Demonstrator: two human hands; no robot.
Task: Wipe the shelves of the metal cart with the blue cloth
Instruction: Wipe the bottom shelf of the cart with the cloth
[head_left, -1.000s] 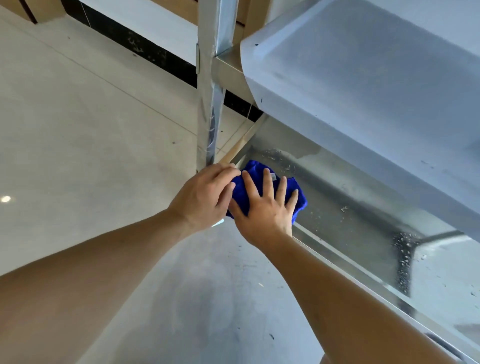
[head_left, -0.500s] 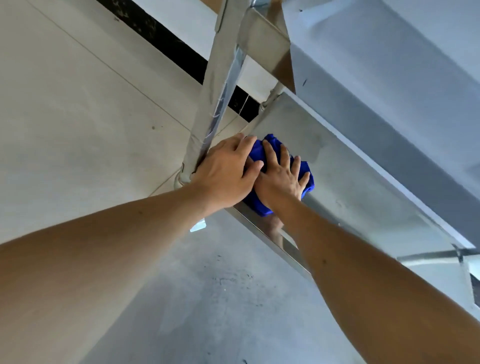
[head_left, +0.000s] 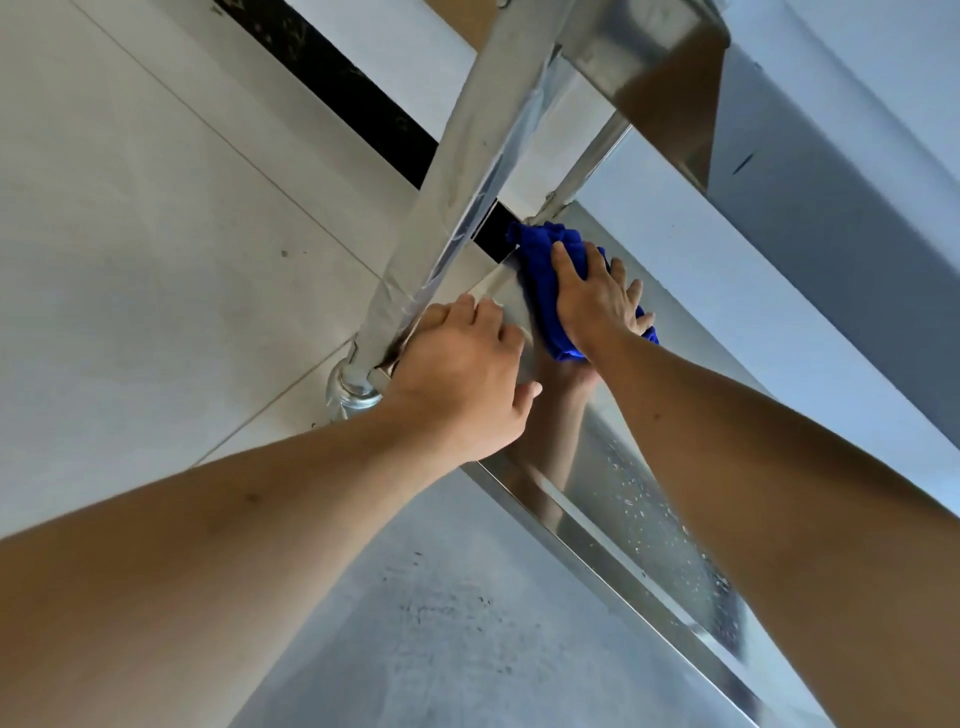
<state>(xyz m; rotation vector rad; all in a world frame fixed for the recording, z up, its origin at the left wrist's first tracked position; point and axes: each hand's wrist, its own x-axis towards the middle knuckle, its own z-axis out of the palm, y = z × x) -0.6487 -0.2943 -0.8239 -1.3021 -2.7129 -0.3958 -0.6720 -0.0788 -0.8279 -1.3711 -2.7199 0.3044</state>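
Observation:
The metal cart's lower shelf (head_left: 644, 499) runs diagonally from the centre to the lower right, shiny and speckled with water drops. A crumpled blue cloth (head_left: 545, 270) lies at the shelf's far corner. My right hand (head_left: 597, 299) presses flat on the cloth, fingers spread. My left hand (head_left: 462, 374) grips the shelf's near corner, beside the upright post (head_left: 462, 171). The upper shelf (head_left: 831, 182) overhangs at the upper right.
A round foot or caster fitting (head_left: 353, 395) sits at the post's base. Pale tiled floor (head_left: 156, 234) spreads to the left, with a dark skirting strip (head_left: 332, 88) along the wall. Grey floor (head_left: 441, 623) lies below the shelf edge.
My right hand has pushed the cloth away from me into the far corner of the lower shelf. My left hand stays at the near corner; the two hands are now apart.

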